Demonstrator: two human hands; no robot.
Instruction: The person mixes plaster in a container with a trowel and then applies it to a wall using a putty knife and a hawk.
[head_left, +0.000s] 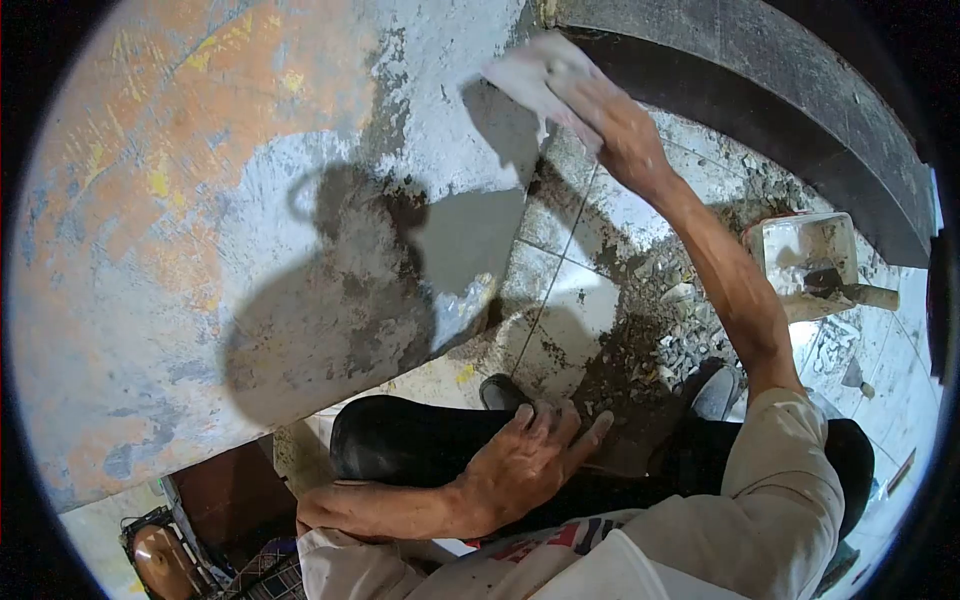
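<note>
a pale flat trowel (pixel 530 75) is gripped in the closed right hand (pixel 620 125) and pressed against the mottled wall (pixel 250 200), the blade projecting beyond the fingers toward the upper left. the left hand (pixel 525 460) is rested open, empty, on the knee (pixel 400 440).

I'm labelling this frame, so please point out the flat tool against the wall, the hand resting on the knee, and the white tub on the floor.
flat tool (pixel 535 75), head view, its flat face.
left hand (pixel 525 462), head view, back of hand.
white tub (pixel 805 245), head view, inner wall.

pale sheet (pixel 535 75) in right hand (pixel 620 130) motion-blurred.
</note>
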